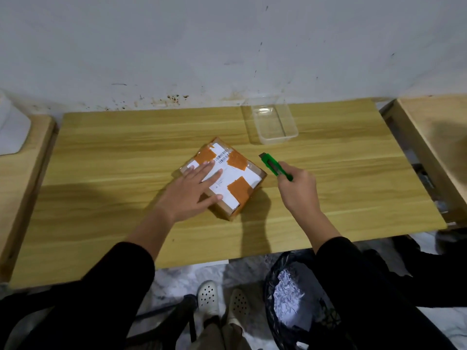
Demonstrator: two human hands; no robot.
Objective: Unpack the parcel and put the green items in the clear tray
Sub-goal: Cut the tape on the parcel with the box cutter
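Cardboard parcel (240,188) under flat left grip (194,189)

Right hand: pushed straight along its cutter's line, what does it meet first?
Probably nothing near: the right hand's green cutter aims just past the parcel's far corner, over table toward the wall; height unclear.

Reaches forward with both arms (151,231), dark sleeves (108,286) ending short of the wrists. Rests the left hand (192,190) flat on the parcel (238,192), fingers straight and spread. Grips the green cutter (271,164) in the right hand (299,189), fingers curled round its handle.
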